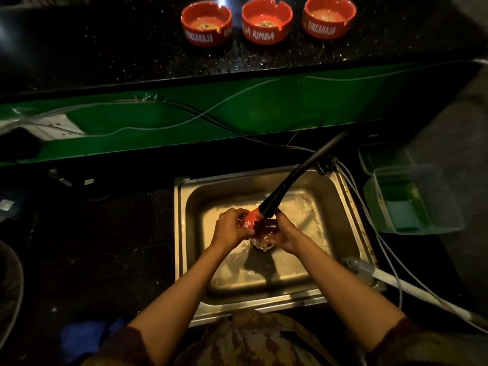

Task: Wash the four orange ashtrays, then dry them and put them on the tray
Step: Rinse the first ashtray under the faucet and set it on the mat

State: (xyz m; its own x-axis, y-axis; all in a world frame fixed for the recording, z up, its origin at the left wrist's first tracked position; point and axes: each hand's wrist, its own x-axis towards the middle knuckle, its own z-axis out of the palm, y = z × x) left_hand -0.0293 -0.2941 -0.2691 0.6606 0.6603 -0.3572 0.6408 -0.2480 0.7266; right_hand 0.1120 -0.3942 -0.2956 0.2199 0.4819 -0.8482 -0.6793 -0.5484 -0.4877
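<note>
Currently, washing is at the first of four units. The left hand [229, 228] and right hand [284, 235] both have fingers curled around one round glossy orange ashtray [250, 220], tilted on edge over the stainless steel sink [340, 207] beneath the black flexible faucet hose [295, 178]. White lettering is partly visible on its wall. Three matching orange ashtrays [266, 22] stand in a row on the far black speckled desk [105, 48], apparently unwashed, with residue inside. Drying and tray placement remain; no tray is identifiable.
</note>
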